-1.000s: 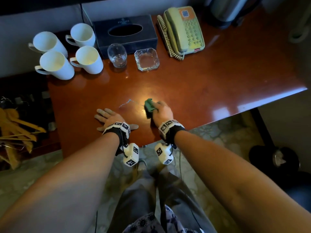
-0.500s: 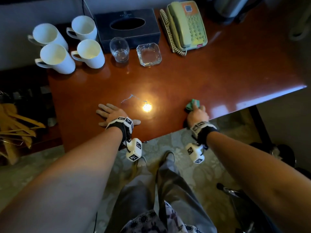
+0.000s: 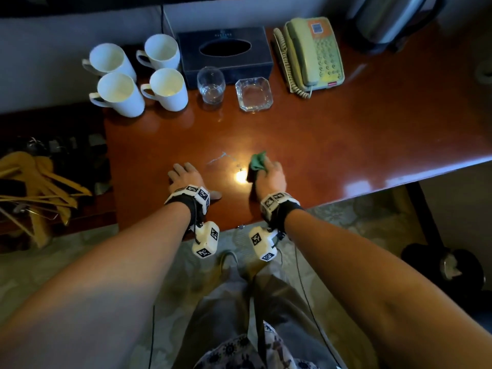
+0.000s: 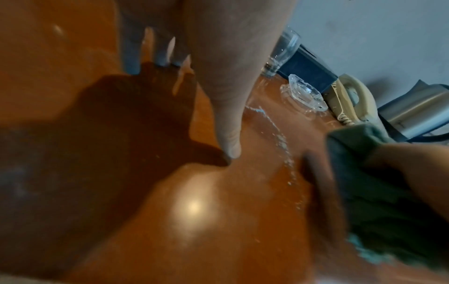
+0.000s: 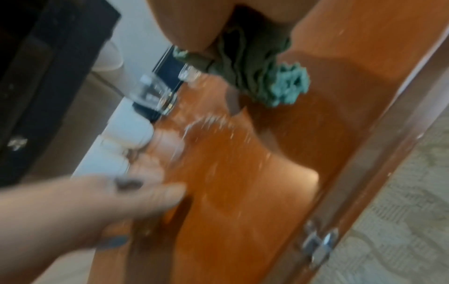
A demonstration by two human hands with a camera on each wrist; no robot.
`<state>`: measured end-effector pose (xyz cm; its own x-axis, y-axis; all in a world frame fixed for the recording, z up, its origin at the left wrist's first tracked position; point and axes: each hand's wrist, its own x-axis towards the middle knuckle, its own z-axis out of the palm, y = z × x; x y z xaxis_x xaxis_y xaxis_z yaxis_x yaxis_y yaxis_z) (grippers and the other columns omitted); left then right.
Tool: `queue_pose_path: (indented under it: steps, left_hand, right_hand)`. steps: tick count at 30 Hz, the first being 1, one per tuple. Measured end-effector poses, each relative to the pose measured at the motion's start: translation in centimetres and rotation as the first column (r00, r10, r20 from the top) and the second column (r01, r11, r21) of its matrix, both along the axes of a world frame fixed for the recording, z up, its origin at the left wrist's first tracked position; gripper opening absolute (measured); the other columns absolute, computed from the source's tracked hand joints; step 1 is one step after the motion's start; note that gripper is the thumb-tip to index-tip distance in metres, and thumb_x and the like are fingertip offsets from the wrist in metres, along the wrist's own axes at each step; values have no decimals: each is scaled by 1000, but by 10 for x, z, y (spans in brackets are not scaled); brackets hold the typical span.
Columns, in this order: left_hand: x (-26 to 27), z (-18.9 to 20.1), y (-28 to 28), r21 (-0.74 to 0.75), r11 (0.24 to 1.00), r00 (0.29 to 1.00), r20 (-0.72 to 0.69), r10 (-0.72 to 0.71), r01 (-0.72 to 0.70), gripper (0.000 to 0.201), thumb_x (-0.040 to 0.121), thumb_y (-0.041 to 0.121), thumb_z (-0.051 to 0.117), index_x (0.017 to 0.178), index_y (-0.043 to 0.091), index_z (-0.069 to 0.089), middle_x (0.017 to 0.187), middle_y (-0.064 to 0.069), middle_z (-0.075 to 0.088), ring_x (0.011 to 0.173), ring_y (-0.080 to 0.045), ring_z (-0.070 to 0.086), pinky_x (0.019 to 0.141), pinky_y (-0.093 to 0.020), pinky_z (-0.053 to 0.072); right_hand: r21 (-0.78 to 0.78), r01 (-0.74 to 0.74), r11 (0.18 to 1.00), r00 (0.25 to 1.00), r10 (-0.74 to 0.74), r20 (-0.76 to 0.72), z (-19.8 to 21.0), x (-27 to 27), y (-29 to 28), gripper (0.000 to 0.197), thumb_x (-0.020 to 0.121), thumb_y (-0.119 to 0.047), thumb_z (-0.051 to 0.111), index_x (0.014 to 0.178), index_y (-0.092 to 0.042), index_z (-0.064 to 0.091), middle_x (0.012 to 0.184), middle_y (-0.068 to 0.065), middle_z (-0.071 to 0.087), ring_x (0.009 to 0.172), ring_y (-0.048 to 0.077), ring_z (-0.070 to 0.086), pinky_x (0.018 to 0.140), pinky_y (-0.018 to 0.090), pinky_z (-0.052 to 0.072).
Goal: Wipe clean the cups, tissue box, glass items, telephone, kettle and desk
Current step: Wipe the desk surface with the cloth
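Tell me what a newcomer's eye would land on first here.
The right hand grips a crumpled green cloth on the glossy reddish-brown wooden desk, near its front edge, beside a bright lamp glare. Left of it runs a pale streak, and four white ceramic mugs cluster at the back left corner.

Beyond the right hand [image 3: 270, 177] gripping the one green cloth [image 3: 257, 162] stand four white mugs [image 3: 165, 89], one tumbler glass [image 3: 211, 85], one glass ashtray [image 3: 254, 94], one tissue box [image 3: 225, 53], one telephone [image 3: 314, 54] and one kettle [image 3: 386, 20].
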<state>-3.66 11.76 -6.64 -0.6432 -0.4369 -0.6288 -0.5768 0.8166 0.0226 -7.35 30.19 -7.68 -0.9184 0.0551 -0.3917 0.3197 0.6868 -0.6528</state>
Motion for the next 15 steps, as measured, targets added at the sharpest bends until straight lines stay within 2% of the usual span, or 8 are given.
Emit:
queue_pose_path:
  steps: [2, 4, 7, 11, 15]
  left_hand:
    - [5, 0, -15, -58, 998, 997, -65, -29, 25, 137, 56, 76, 80, 153, 3, 16, 157, -20, 19, 144, -39, 21, 107, -51, 41]
    - [9, 0, -29, -78, 996, 998, -36, -44, 41, 146, 54, 80, 77, 156, 4, 6, 163, -20, 3, 150, -40, 6, 115, -54, 30]
    - [13, -4, -48, -38, 998, 995, 85, -54, 57, 153, 55, 80, 77, 157, 7, -12, 163, -21, -19, 151, -41, -14, 119, -60, 11]
    - [18, -11, -58, -6, 997, 991, 112, -72, 74, 158, 54, 77, 80, 156, 8, -18, 161, -20, -26, 150, -41, -17, 120, -63, 13]
    - [18, -12, -57, -6, 996, 991, 108, -83, 84, 156, 55, 76, 80, 156, 8, -18, 162, -21, -24, 150, -42, -15, 119, -63, 14]
  right_hand:
    - [71, 86, 994, 995, -82, -58, 0, -7, 16, 52, 96, -10, 38, 147, -23, 41, 124, 2, 45, 107, 22, 53, 94, 35, 49]
    - [156, 130, 979, 991, -122, -55, -3, -18, 35, 55, 95, -10, 37, 148, -21, 39, 130, 6, 43, 118, 26, 48, 97, 33, 42]
    - [254, 135, 958, 987, -152, 50, -9, -28, 52, 61, 92, -8, 34, 151, -21, 32, 135, 9, 37, 122, 34, 45, 100, 39, 42]
    - [366, -63, 928, 993, 24, 111, -14, -32, 36, 68, 91, -4, 34, 155, -18, 18, 140, 11, 32, 125, 36, 37, 103, 42, 38]
    - [361, -237, 902, 971, 228, 69, -14, -52, -14, 69, 89, -1, 38, 154, -19, 23, 141, 10, 34, 125, 35, 38, 102, 39, 37]
